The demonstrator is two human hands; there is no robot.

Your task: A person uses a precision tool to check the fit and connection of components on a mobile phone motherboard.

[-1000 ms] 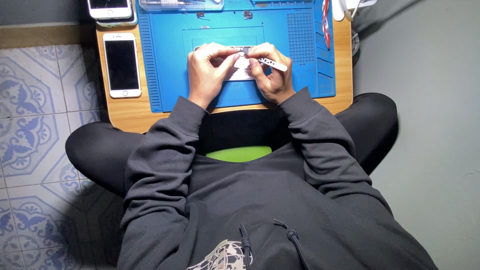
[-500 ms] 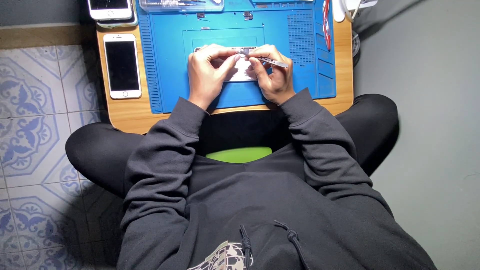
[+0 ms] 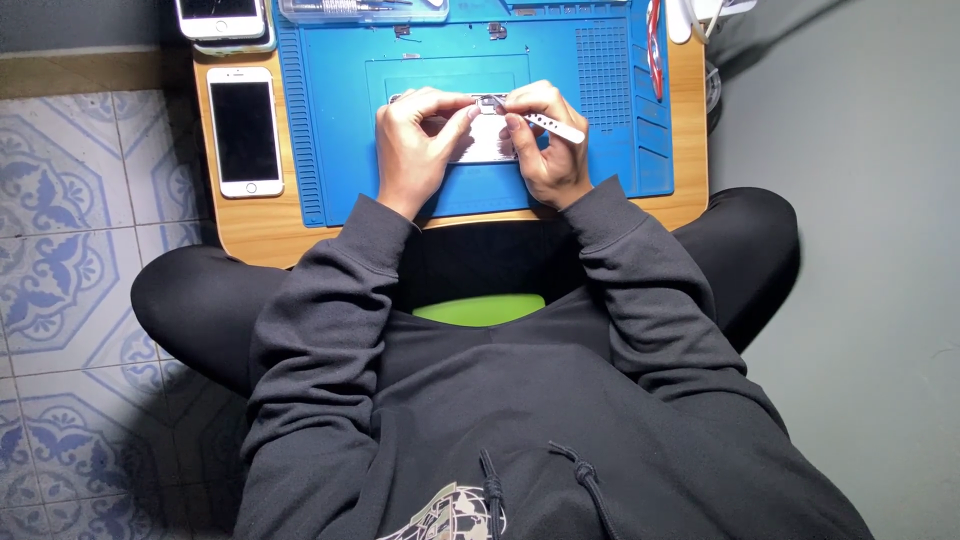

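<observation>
2 hands: both on an opened phone (image 3: 487, 140) lying flat on the blue mat (image 3: 330, 130), on the counter (image 3: 250, 225).
Left hand (image 3: 415, 145): grip closed on the phone's edge.
Right hand (image 3: 545, 140): pinches a thin white tool (image 3: 555, 127), tip at the phone's top.
Handling: probably light, stiff, fragile; hold by edges.

You have two hands in view: left hand (image 3: 412, 150) and right hand (image 3: 548, 150). One opened device (image 3: 488, 143) lies under them. One slim white tool (image 3: 548, 125) sits in your right hand. One blue work mat (image 3: 330, 120). One wooden table (image 3: 250, 225). Two white phones: one whole (image 3: 244, 131), one cut off at the top edge (image 3: 221, 16). One clear tray (image 3: 360, 12) up top.
</observation>
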